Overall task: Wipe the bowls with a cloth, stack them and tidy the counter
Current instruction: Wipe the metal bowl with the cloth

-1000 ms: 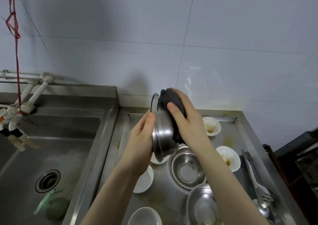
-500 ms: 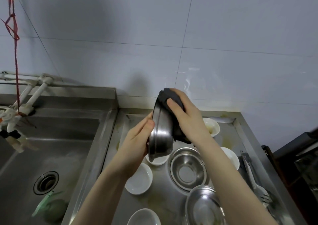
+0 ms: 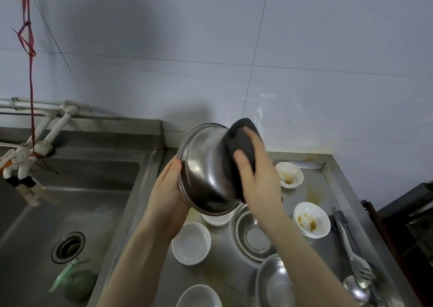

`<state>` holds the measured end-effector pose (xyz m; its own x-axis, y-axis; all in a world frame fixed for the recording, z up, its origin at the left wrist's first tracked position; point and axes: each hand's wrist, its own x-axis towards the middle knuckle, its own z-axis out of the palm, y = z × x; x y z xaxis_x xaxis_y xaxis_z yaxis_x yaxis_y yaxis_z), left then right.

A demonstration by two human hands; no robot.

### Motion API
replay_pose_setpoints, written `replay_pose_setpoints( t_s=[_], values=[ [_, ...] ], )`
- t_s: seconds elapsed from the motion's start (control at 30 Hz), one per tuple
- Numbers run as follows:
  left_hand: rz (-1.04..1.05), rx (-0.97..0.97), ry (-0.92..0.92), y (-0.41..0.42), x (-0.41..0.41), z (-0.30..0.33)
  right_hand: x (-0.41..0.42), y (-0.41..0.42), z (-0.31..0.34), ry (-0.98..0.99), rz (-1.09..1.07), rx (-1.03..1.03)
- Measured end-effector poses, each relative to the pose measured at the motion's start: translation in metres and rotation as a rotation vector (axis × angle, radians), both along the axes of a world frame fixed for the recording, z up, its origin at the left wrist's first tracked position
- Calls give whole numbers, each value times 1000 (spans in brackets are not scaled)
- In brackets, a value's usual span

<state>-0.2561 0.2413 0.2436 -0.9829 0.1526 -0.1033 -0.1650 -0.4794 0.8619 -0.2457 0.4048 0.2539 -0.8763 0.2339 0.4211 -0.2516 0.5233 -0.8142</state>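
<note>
Steel bowl [image 3: 206, 173] sits mid-frame, lifted off the counter [image 3: 328, 189] and tipped so its underside faces the camera. The left hand [image 3: 168, 198] cups its lower left rim, thumb and fingers curled round the edge. The right hand [image 3: 257, 180] presses a dark cloth [image 3: 241, 140] against the bowl's base at its upper right, fingers bent over the wad and holding it; that hand is blurred, so exactly how the fingertips lie is hard to say.

Below the held bowl, in the lower centre of the frame, a second steel bowl [image 3: 253, 236] stands upright on the counter, with a third [image 3: 274, 281] beneath it toward the bottom edge. Small white bowls surround them: two stained ones [image 3: 289, 174] [image 3: 311, 220] right of centre, cleaner ones [image 3: 191, 243] [image 3: 199, 296] lower down.

Risk lies mostly in the grip. Only one hand holds the slick rim, and a hard sideways push from the cloth could twist the bowl free and drop it onto the crockery directly underneath. Yellowish smears on the counter could also dirty any wiped bowl set down there.

Hidden from view: the inside of the held bowl, so its cleanliness cannot be judged. Another white bowl [image 3: 216, 218] is mostly covered by it. Tongs and spoons [image 3: 351, 259] at lower right run out of frame, and a green object [image 3: 77, 283] in the sink [image 3: 70, 201] at lower left is unclear.
</note>
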Motion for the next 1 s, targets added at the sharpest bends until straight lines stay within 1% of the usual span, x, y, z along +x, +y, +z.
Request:
replay_pose_setpoints(
  t_s=[0.07,0.1,0.17,0.27,0.33,0.37,0.43,0.5,0.57,0.6,0.63,0.67,0.7,0.77,0.8,0.83,0.9,0.97,1.0],
  values=[
    [13,-7,-6,-2,-1,1,-12,12,4,-93,-17,-136],
    [6,2,-8,-3,-2,2,-9,12,2,-89,13,-129],
    [-14,40,-6,-3,-3,4,9,0,-9,-3,83,19],
    [-50,32,15,-4,-3,5,33,-14,-24,156,142,365],
    [-87,-6,40,-1,-1,6,24,-10,-11,167,144,455],
    [-109,-39,61,1,2,6,17,-7,-4,143,144,451],
    [-135,-117,85,6,8,4,4,-1,8,88,131,367],
    [-141,-144,71,9,12,3,-9,8,18,1,84,188],
    [-151,-160,66,8,13,3,-21,18,22,-170,65,-50],
    [-162,-170,63,7,13,4,-22,19,23,-216,65,-94],
    [-173,-173,59,7,12,6,-20,18,24,-206,76,-74],
    [-185,-169,55,7,11,8,-16,14,25,-142,93,1],
    [-197,-162,56,8,10,9,-10,8,24,-52,134,119],
    [-198,-118,52,9,8,9,0,-4,15,87,266,432],
    [-187,-76,38,8,7,9,2,-7,8,125,302,557],
    [-174,-30,8,7,6,8,4,-8,2,149,319,630],
    [-176,59,-80,3,6,8,11,-10,-9,217,331,653],
    [-181,80,-113,0,7,7,19,-13,-23,313,326,705],
    [-182,63,-100,-1,8,8,22,-15,-28,350,315,736]
  ],
)
